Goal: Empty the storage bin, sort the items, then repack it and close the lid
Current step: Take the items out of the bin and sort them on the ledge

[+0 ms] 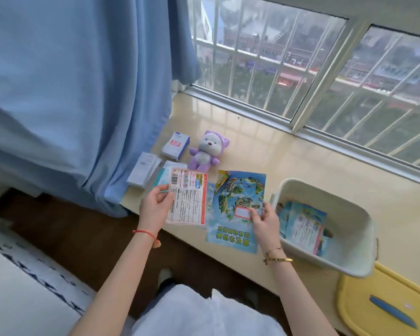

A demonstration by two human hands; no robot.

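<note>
The pale storage bin (349,253) stands open on the window ledge at the right, with colourful leaflets (303,226) inside. Its yellow lid (364,309), with a blue handle, lies at the lower right. My left hand (155,207) holds a flat pink-edged packet (188,197) with printed text and a barcode. My right hand (264,221) pinches the near right edge of a blue map brochure (238,207) that lies on the ledge. A purple plush toy (207,151) sits behind the brochure, beside a white and blue box (176,145).
More small white packs (143,169) lie at the left of the ledge (264,151), next to the blue curtain (95,93). A barred window (325,69) runs along the back of the ledge. A dark wooden floor (83,238) lies below the ledge's front edge.
</note>
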